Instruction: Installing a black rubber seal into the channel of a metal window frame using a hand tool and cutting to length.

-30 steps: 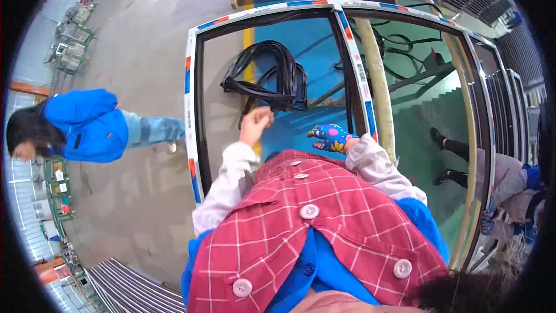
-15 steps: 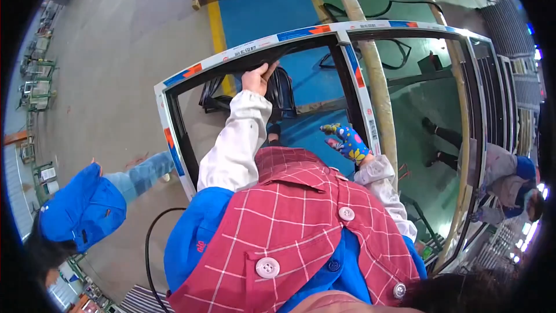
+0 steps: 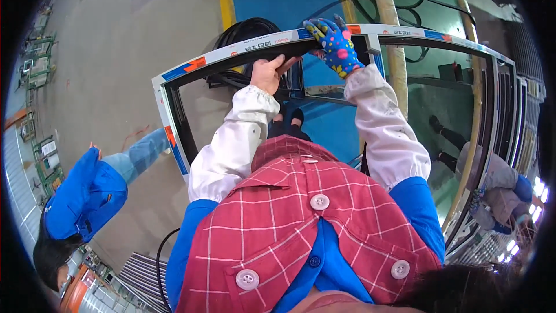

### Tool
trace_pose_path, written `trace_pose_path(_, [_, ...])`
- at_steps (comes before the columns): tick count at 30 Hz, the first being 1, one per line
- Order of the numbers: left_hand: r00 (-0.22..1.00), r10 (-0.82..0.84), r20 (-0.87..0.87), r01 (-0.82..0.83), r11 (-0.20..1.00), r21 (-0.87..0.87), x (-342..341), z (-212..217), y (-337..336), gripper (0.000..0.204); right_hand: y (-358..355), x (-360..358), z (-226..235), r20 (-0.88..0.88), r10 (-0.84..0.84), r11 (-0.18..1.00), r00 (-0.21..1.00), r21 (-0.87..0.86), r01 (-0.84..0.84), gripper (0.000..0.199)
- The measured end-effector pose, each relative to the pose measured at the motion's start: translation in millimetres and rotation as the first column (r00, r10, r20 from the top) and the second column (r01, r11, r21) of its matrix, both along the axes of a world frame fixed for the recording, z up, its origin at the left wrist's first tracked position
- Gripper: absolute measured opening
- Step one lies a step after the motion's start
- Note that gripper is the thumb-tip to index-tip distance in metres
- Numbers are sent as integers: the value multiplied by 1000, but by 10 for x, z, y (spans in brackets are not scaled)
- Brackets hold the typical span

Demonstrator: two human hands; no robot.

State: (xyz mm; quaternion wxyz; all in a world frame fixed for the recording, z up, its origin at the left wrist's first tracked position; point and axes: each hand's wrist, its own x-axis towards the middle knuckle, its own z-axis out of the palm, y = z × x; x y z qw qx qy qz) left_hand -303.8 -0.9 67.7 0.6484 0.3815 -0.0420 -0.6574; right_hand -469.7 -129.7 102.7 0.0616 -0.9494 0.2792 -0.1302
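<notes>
Gripping the top rail of a large white window frame with black inner seal [image 3: 243, 49], both hands up at twelve o'clock.

The rail's long axis runs from nine o'clock to three o'clock across the view, just beyond the person's chest. The bare left hand [image 3: 267, 73] curls its fingers closed under the rail's inner edge; the right hand in a blue flower-patterned glove [image 3: 334, 42] is clamped over the rail from above, just beside it toward three o'clock. Half a second earlier only the left hand reached the rail and the gloved hand hung lower; the frame now sits nearer. A co-worker in a blue jacket [image 3: 86, 194] crouches at eight o'clock.
</notes>
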Motion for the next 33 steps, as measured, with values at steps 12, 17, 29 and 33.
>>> trace_pose_path(12, [999,-2,-33,2,1000,13,-115,44,134,35,197,4,18,10,-18,999,1000,32,18,56])
trace_pose_path(17, [999,38,38,-35,997,-72,-172,11,312,35,327,-19,47,35,11,1000,999,-4,-11,53])
trace_pose_path(29, [996,57,62,-56,998,-17,-158,14,325,32,515,333,71,47,-23,996,999,-88,27,44])
trace_pose_path(33, [999,20,28,-21,999,46,-148,46,309,28,600,385,40,31,-60,998,998,-20,61,46])
